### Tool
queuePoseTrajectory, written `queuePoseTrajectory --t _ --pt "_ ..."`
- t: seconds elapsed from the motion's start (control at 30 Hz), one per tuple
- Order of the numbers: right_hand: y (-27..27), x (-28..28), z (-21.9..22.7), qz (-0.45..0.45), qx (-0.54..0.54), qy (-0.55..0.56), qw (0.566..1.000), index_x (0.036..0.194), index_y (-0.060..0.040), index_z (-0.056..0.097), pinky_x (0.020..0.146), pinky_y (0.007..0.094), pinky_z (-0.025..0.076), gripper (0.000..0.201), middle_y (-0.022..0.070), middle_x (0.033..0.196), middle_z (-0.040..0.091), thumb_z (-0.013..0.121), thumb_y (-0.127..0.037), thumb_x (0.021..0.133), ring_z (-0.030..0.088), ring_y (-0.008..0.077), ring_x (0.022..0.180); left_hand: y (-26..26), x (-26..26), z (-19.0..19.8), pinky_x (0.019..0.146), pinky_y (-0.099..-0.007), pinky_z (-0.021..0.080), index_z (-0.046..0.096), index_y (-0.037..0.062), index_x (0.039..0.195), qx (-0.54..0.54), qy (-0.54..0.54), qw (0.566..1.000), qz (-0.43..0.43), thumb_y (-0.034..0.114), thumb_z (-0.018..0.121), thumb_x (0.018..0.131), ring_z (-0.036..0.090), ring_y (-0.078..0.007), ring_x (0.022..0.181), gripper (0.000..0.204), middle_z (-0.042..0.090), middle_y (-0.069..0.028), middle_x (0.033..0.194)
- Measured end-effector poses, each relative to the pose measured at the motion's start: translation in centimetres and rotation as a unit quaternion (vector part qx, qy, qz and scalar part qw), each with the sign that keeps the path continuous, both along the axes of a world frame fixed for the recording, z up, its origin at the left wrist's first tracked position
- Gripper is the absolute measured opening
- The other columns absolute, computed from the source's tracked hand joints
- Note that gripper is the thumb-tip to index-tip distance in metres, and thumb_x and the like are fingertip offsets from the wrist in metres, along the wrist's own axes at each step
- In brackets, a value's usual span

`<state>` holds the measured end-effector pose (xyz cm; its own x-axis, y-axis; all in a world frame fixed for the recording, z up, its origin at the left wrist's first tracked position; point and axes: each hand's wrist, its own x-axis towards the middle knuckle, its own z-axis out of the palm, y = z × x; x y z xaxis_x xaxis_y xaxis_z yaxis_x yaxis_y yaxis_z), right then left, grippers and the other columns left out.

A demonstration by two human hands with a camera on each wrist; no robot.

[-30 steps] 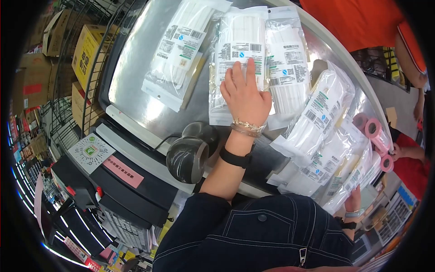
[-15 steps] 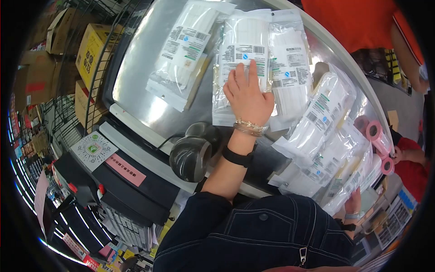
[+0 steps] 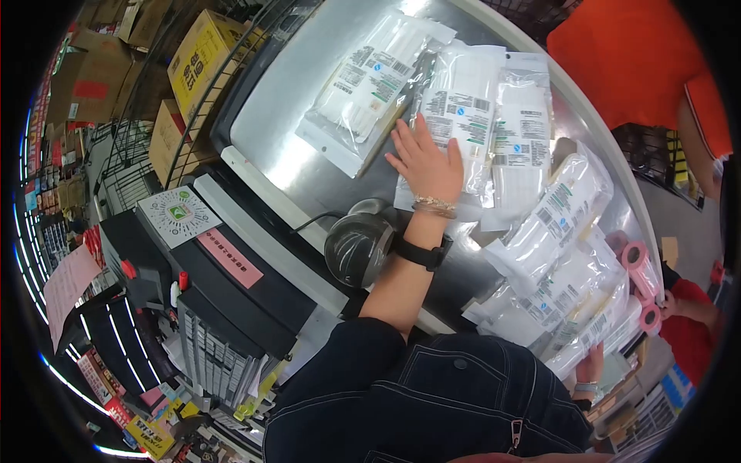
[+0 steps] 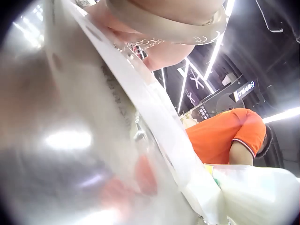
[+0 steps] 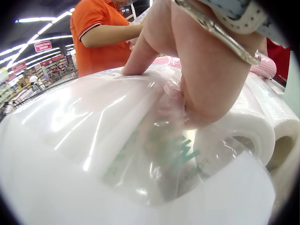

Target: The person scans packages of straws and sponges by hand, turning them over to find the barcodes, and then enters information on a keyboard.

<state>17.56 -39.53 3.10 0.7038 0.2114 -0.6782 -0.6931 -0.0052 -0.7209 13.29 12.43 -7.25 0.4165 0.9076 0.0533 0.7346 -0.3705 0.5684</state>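
In the head view the left hand (image 3: 428,166) spreads its fingers loosely over a clear packet (image 3: 455,116) mid-counter; its wrist view shows little of them. The right wrist view shows what the head view mostly hides: the right hand (image 5: 206,70) gripping another packet (image 5: 70,122) by the counter's curved edge, beside white rolls (image 5: 262,126). The metal counter (image 3: 266,123) glints; a person in orange (image 5: 101,33) stands beyond, under strip lights (image 5: 47,21).

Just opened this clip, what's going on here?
A person has both hands on clear plastic packets at a metal counter. The left hand lies, fingers spread, over the lower left edge of the middle packet; the right hand grips a packet at the near edge of the heap. Pink rolls lie beside it.
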Motion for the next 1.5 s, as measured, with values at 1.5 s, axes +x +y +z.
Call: queuePoseTrajectory --t 1.5 --pt "0.2 -1.1 -2.2 -0.055 -0.018 -0.11 0.992 0.119 -0.0026 0.037 0.076 0.0286 0.047 0.052 0.0092 0.105 0.056 0.062 -0.003 0.073 0.056 0.0173 0.094 -6.2 2.2 6.8 0.097 -0.0407 0.029 0.026 0.0067 0.13 0.151 0.107 0.963 -0.198 0.025 0.07 0.066 0.031 -0.0374 0.118 0.081 0.034 -0.0243 0.125"
